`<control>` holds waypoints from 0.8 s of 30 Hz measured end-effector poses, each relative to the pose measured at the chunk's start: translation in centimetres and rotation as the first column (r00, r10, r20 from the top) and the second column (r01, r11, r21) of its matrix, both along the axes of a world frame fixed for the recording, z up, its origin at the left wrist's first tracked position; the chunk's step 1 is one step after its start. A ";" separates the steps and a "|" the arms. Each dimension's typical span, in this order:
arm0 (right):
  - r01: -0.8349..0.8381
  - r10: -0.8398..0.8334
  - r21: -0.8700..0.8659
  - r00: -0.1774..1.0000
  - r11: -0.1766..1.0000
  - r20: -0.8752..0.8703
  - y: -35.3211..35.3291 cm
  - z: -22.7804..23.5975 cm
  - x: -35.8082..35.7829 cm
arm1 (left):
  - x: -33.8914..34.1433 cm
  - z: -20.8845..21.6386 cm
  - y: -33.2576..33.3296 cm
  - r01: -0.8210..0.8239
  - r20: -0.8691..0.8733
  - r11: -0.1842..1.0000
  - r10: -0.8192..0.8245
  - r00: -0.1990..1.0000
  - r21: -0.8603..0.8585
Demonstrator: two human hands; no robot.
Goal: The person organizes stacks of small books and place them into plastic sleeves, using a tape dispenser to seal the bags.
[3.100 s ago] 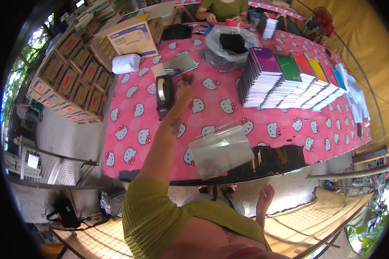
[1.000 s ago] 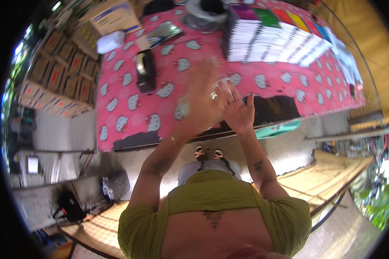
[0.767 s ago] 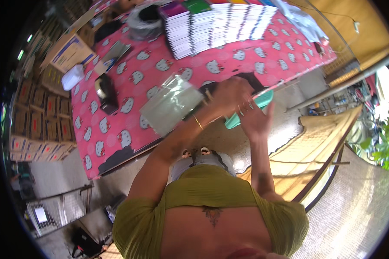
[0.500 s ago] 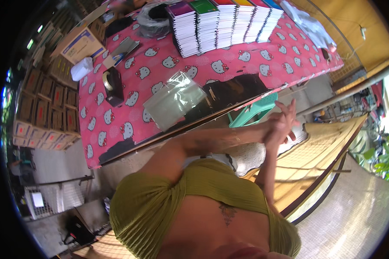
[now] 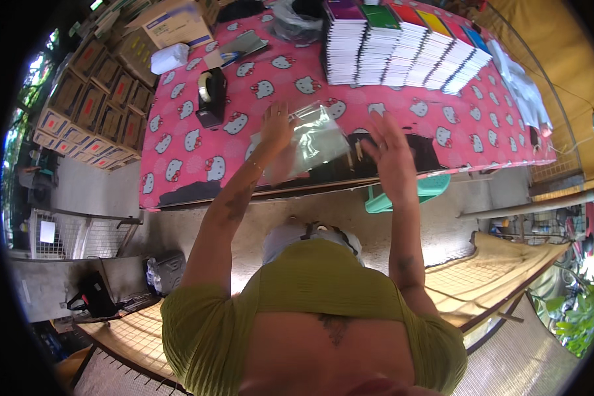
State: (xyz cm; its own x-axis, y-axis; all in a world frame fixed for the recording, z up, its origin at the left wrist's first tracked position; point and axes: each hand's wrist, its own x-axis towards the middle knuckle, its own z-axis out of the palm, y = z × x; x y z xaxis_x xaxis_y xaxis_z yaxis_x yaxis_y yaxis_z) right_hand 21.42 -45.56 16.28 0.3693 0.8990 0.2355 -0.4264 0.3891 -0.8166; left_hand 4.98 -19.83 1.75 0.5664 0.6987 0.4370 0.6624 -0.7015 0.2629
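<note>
A stack of clear plastic sleeves (image 5: 318, 140) lies near the front edge of the pink cartoon-print table cover (image 5: 244, 142). My left hand (image 5: 277, 129) is over the left part of the sleeves, its fingers stretched forward. Whether it presses on them I cannot tell. Over the dark, worn patch to the right, my right hand (image 5: 391, 146) is raised with its fingers apart, somewhat blurred, holding nothing. Farther back stand several piles of spiral notebooks (image 5: 376, 56) with purple, green, red, yellow and blue covers.
A black tape dispenser (image 5: 211, 98) stands left of the sleeves. Behind it are a white bundle (image 5: 169, 59) and an open cardboard box (image 5: 178, 25). Stacked cartons (image 5: 89, 99) rise beyond the table's left side. A green plastic stool (image 5: 432, 190) sits under the front edge.
My hands were together at the right, off the table edge. They have separated: the left moved across to the plastic sleeves, the right up over the table. The view has shifted too.
</note>
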 end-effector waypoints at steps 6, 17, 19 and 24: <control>0.558 -0.034 -0.321 0.534 0.765 0.845 12.3 -18.2 5.9 | -2.9 -0.3 -1.2 0.117 -0.186 0.955 -0.172 0.967 -0.274; 0.688 0.134 -0.324 0.316 0.649 0.939 19.2 -18.7 5.0 | -5.5 -3.6 -1.8 0.345 -0.143 0.933 -0.357 0.923 -0.101; 0.703 0.132 -0.338 0.332 0.626 0.934 19.8 -18.5 4.8 | -5.2 -3.6 -1.8 0.338 -0.122 0.935 -0.350 0.929 -0.105; 0.770 0.068 -0.301 0.320 0.563 0.945 20.5 -18.9 4.5 | -5.2 -3.8 -1.6 0.359 -0.113 0.929 -0.368 0.923 -0.091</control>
